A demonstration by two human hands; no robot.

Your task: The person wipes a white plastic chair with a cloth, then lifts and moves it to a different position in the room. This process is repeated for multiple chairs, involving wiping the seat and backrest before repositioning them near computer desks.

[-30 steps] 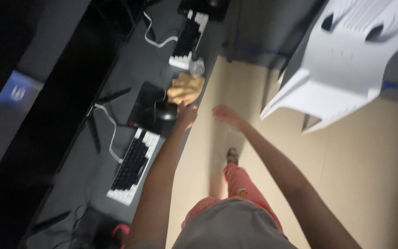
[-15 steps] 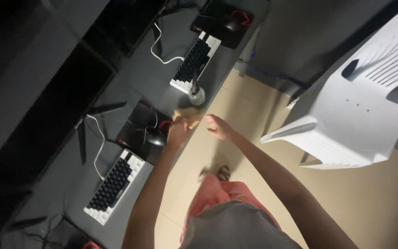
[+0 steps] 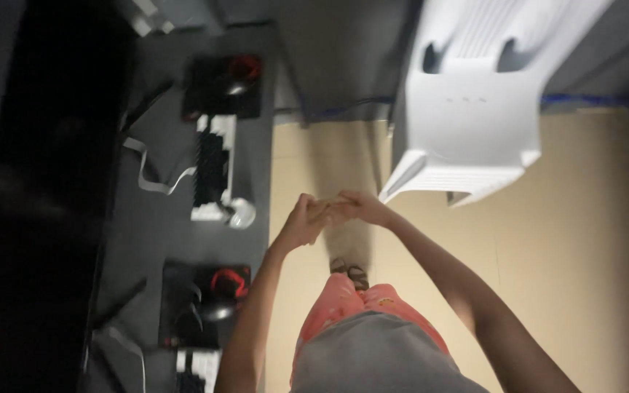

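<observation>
Both hands, the left hand (image 3: 301, 220) and right hand (image 3: 358, 207), were closed together around a small yellowish cloth (image 3: 323, 206) held over the tan floor (image 3: 562, 240) beside the dark desk (image 3: 252, 145); firm grip on each end appeared advisable.

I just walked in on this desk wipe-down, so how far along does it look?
Done: nothing on the dark desk shows clearly as finished; the light is too dim to judge. In hand: the left hand and right hand meet over the floor beside the desk, pinching a small yellowish cloth. Left: neither hand touches the keyboard or the mouse.
</observation>
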